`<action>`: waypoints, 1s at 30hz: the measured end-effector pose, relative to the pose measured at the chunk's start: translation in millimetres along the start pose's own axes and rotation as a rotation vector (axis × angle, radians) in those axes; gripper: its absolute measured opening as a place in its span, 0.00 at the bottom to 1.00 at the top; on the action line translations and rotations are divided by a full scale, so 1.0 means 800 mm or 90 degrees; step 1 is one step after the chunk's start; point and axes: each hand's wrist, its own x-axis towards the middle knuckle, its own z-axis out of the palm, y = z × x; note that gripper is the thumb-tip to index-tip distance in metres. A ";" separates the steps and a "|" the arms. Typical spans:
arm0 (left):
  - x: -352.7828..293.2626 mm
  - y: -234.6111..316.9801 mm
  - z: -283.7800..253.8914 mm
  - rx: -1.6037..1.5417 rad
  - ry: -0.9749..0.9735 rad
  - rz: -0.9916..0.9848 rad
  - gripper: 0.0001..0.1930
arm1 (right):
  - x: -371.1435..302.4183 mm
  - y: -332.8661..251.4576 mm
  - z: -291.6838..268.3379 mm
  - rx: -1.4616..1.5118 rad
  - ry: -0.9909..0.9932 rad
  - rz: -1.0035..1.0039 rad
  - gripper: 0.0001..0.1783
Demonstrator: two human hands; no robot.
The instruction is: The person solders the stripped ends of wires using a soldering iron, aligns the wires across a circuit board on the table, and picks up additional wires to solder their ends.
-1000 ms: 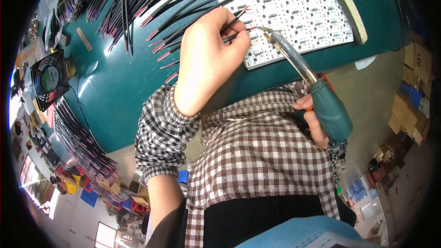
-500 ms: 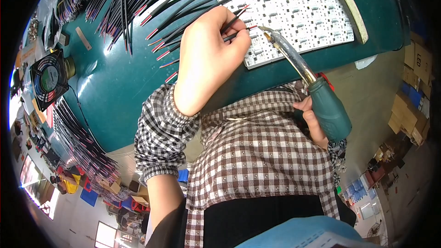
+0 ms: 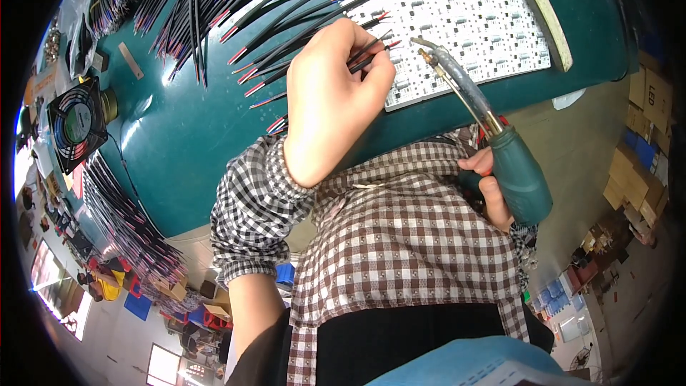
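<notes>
My left hand (image 3: 334, 89) pinches a black cable (image 3: 368, 61) between thumb and forefinger over the near left edge of a white circuit board panel (image 3: 479, 14). The cable's red-tipped end points right. My right hand (image 3: 493, 189) is wrapped round the green handle of a soldering iron (image 3: 523, 175), which partly covers the fingers. The iron's bent tip stands over the panel, a short gap right of the cable end. Several more black cables (image 3: 286, 21) lie side by side, their ends on the panel's left part.
A loose pile of cables (image 3: 196, 18) lies at the far left of the green table (image 3: 186, 186). A small fan (image 3: 75, 125) stands on the left edge, with a cable bundle (image 3: 128, 221) below it. A pale strip (image 3: 543, 11) runs along the panel's right side.
The soldering iron has shifted slightly right, and its tip is farther from the cable end. My left hand has moved a little right and nearer to me, still pinching the cable.
</notes>
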 end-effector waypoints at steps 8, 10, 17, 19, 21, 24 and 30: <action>-0.004 0.001 0.002 0.011 -0.001 -0.024 0.07 | 0.005 -0.021 0.012 0.019 0.036 0.058 0.28; -0.005 0.002 0.002 0.010 0.000 -0.026 0.07 | 0.004 -0.020 0.012 -0.009 0.022 0.050 0.29; -0.008 0.003 0.003 0.009 -0.002 -0.030 0.06 | 0.000 -0.015 0.012 -0.008 0.037 0.040 0.29; -0.008 0.003 0.003 0.006 -0.004 -0.032 0.06 | 0.000 -0.016 0.013 -0.013 0.036 0.044 0.29; -0.008 0.004 0.003 0.004 -0.006 -0.033 0.06 | 0.000 -0.016 0.013 -0.002 0.044 0.048 0.29; -0.010 0.005 0.003 0.009 -0.004 -0.032 0.06 | -0.001 -0.017 0.015 0.003 0.050 0.049 0.28; -0.009 0.003 0.004 0.011 -0.004 -0.028 0.06 | -0.001 -0.016 0.014 -0.039 0.038 0.028 0.28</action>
